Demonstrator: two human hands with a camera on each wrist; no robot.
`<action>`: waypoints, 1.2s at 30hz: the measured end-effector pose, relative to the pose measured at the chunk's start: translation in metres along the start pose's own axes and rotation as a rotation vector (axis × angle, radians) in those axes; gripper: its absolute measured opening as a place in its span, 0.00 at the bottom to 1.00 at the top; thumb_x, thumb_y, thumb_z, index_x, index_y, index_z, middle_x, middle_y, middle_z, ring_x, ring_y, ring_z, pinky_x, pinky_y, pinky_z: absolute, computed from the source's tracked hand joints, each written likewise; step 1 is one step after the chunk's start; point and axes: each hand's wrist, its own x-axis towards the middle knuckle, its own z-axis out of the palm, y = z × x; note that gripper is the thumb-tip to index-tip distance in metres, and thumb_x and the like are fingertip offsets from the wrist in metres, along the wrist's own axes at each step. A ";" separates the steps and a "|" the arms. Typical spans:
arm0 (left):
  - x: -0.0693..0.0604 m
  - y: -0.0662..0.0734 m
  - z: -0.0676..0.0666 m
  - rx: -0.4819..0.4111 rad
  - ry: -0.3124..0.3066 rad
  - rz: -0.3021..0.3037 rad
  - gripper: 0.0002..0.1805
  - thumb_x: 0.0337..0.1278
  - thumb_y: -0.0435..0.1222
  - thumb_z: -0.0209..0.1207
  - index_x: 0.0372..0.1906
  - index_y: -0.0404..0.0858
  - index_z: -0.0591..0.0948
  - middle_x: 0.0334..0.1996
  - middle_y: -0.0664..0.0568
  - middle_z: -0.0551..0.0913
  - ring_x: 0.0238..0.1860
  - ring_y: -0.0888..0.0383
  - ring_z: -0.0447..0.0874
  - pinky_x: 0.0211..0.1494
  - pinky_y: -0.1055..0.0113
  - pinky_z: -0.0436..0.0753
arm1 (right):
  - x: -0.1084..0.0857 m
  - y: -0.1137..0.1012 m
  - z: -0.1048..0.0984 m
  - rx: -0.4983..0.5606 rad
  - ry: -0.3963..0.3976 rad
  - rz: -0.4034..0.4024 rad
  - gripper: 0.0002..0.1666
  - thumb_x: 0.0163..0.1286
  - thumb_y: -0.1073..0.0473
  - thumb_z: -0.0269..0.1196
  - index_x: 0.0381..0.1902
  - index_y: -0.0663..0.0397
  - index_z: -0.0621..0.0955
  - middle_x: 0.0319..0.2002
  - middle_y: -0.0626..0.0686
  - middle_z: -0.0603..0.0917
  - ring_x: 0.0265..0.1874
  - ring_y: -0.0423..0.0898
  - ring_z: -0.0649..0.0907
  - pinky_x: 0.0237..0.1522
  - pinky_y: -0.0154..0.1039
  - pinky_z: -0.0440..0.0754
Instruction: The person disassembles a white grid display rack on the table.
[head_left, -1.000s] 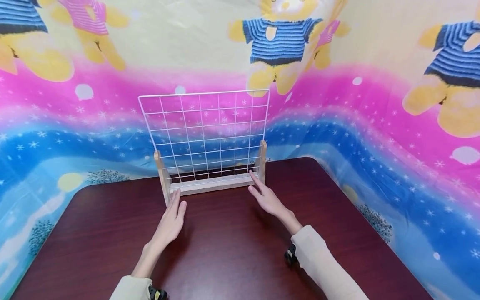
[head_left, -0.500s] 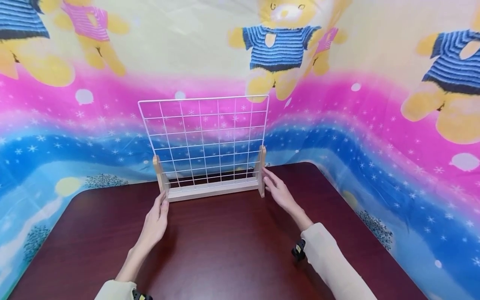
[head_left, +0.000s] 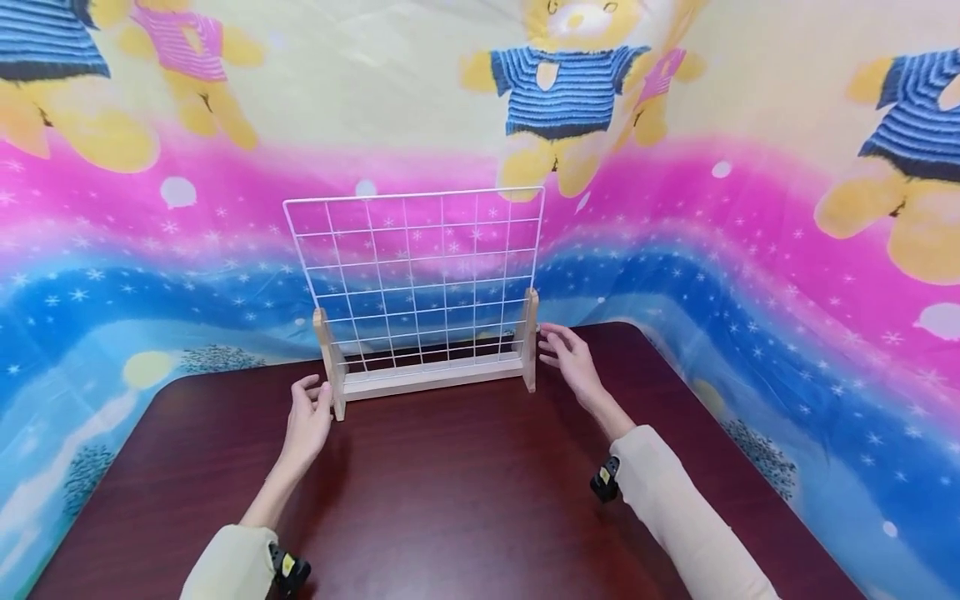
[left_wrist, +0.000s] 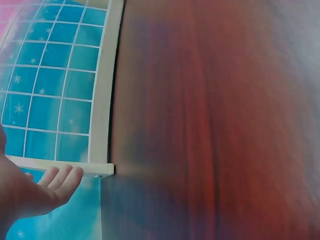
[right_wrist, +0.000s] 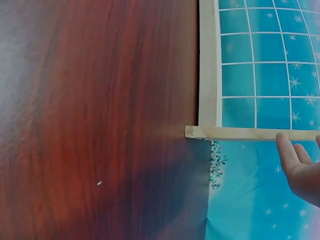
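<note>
A white wire grid (head_left: pixel 412 194) stands upright in a pale wooden stand, with a base bar (head_left: pixel 435 379) between two side posts. Just outside the left post (head_left: pixel 330 358) is my left hand (head_left: pixel 306 423), its fingers loosely bent. Its thumb side lies close against the wood; contact is hard to tell. Beyond the right post (head_left: pixel 530 342) my right hand (head_left: pixel 576 367) has its fingers relaxed, tips very near the post's outer side. In the left wrist view, the left hand (left_wrist: pixel 37 195) shows curved fingers holding nothing. The right hand (right_wrist: pixel 302 172) shows a fingertip at the post's edge.
The stand is near the back edge of a dark red-brown table (head_left: pixel 450 483) with rounded corners. A cloth (head_left: pixel 405 92) printed with bears and snowflakes hangs behind and on the sides. Black devices (head_left: pixel 288 571) are strapped at both wrists.
Both hands have moved apart, from in front of the base bar to outside the two posts. At half a second ago they were at the posts. The stand looks unmoved; the head view shifts slightly.
</note>
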 end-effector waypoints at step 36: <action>0.080 0.070 -0.027 -0.083 0.145 0.063 0.28 0.76 0.50 0.38 0.63 0.34 0.74 0.55 0.39 0.77 0.52 0.50 0.76 0.54 0.60 0.77 | 0.055 -0.034 0.013 -0.053 0.100 0.033 0.24 0.80 0.54 0.46 0.66 0.61 0.71 0.61 0.64 0.73 0.57 0.61 0.75 0.57 0.58 0.72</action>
